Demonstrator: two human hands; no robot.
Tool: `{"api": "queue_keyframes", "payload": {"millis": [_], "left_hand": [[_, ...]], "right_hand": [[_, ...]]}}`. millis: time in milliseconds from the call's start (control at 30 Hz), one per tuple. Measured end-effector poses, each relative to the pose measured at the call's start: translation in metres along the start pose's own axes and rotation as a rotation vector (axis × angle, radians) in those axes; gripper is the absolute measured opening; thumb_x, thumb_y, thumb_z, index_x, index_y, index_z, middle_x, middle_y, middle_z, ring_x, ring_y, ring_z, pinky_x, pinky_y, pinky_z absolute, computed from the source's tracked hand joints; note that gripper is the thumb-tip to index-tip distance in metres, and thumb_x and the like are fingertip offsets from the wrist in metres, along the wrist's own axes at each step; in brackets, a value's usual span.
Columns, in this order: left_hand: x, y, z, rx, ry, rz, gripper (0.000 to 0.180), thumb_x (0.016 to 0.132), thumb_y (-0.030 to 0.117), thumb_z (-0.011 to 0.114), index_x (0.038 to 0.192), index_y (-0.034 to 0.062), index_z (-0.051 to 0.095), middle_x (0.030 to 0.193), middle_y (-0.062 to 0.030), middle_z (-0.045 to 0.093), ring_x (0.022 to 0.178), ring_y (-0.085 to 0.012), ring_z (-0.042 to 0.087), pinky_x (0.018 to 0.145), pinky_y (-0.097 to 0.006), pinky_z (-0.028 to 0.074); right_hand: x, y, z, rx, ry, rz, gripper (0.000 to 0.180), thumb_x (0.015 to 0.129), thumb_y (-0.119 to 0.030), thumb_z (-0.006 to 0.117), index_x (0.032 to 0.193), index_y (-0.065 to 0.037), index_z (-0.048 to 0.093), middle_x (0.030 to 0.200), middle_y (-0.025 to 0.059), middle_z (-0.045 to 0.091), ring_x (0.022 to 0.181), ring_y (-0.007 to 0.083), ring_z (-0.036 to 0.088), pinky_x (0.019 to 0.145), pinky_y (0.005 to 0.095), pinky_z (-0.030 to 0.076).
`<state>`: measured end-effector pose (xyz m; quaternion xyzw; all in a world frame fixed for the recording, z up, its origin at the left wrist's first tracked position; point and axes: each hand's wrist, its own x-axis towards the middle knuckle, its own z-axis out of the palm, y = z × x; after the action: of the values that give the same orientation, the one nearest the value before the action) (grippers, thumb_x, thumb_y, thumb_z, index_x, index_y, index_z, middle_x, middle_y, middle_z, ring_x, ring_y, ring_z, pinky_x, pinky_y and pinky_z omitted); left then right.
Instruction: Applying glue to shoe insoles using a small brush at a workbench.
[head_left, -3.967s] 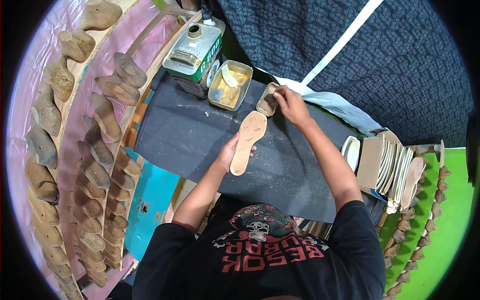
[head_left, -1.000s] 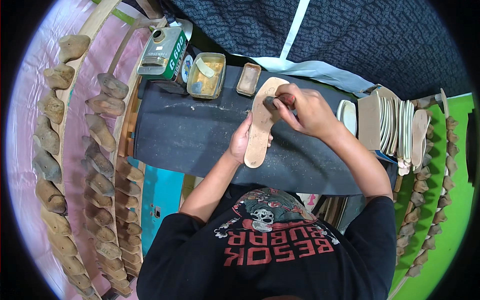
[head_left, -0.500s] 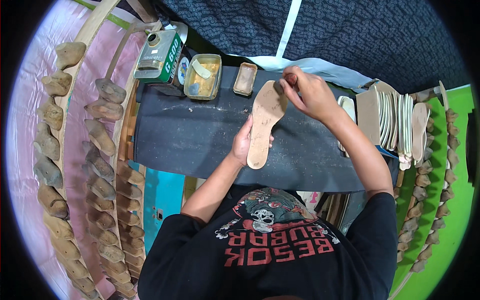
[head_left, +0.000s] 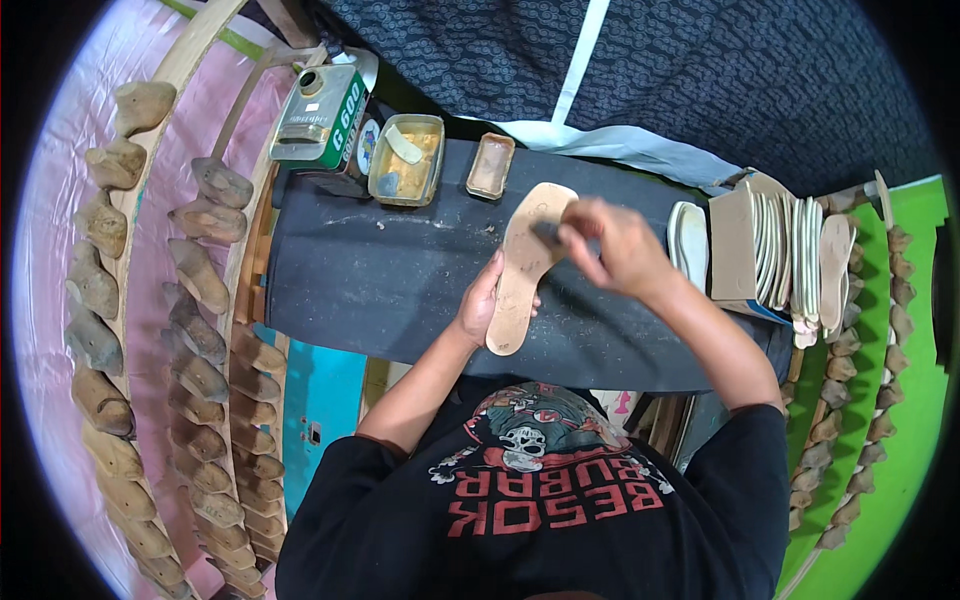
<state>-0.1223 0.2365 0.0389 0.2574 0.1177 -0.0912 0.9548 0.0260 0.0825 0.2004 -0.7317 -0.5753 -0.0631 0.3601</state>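
A tan shoe insole [head_left: 516, 285] is held over the dark table, its broad toe end away from me and its heel toward me. My left hand [head_left: 480, 305] is closed around its left edge near the heel, with fingertips showing at the right edge. My right hand [head_left: 622, 245], partly smeared by motion, is closed beside the toe half. From its fingers a small dark piece [head_left: 545, 232] reaches onto the insole's face; its kind is too blurred to tell. Dark marks speckle the insole.
Behind stand a green-and-silver metal can [head_left: 318, 125], a plastic tub [head_left: 437, 170] with yellowish residue and a small tray [head_left: 491, 168]. At right are pale soles [head_left: 688, 243] and a cardboard box [head_left: 733, 245] of stacked insoles. Racks of wooden shoe lasts [head_left: 200, 280] flank the table [head_left: 370, 270].
My right hand has come down toward me from the toe tip, the dark piece moving to the insole's upper middle. The insole has dropped slightly toward me in my left hand.
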Motion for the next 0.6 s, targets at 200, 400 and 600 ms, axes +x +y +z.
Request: {"api": "queue_keyframes", "payload": {"millis": [200, 400, 600], "left_hand": [[0.0, 0.003, 0.004, 0.009, -0.004, 0.048, 0.057, 0.105, 0.054, 0.036, 0.14, 0.0103, 0.049, 0.11, -0.0107, 0.067, 0.082, -0.0208, 0.07, 0.07, -0.035, 0.06], [0.001, 0.001, 0.019, -0.061, 0.201, 0.101, 0.055, 0.107, 0.05, 0.036, 0.144, 0.0098, 0.044, 0.118, -0.0095, 0.063, 0.083, -0.0203, 0.069, 0.07, -0.035, 0.06], [-0.01, -0.006, -0.004, 0.016, -0.029, -0.002, 0.057, 0.106, 0.054, 0.032, 0.136, 0.0102, 0.053, 0.1, -0.0111, 0.066, 0.081, -0.0234, 0.07, 0.069, -0.037, 0.06]], "right_hand": [[-0.003, -0.011, -0.002, -0.136, -0.005, -0.144, 0.033, 0.08, -0.005, 0.073, 0.109, -0.003, 0.058, 0.074, 0.0101, 0.061, 0.065, 0.0292, 0.063, 0.06, 0.042, 0.052], [-0.021, -0.033, 0.005, 0.069, -0.393, -0.148, 0.023, 0.088, -0.018, 0.069, 0.104, -0.005, 0.06, 0.086, 0.0131, 0.068, 0.077, 0.0308, 0.07, 0.067, 0.042, 0.055], [0.008, 0.038, -0.018, 0.062, 0.045, 0.346, 0.021, 0.097, -0.015, 0.062, 0.11, -0.001, 0.054, 0.086, 0.019, 0.068, 0.076, 0.0342, 0.069, 0.068, 0.0398, 0.053]]}}
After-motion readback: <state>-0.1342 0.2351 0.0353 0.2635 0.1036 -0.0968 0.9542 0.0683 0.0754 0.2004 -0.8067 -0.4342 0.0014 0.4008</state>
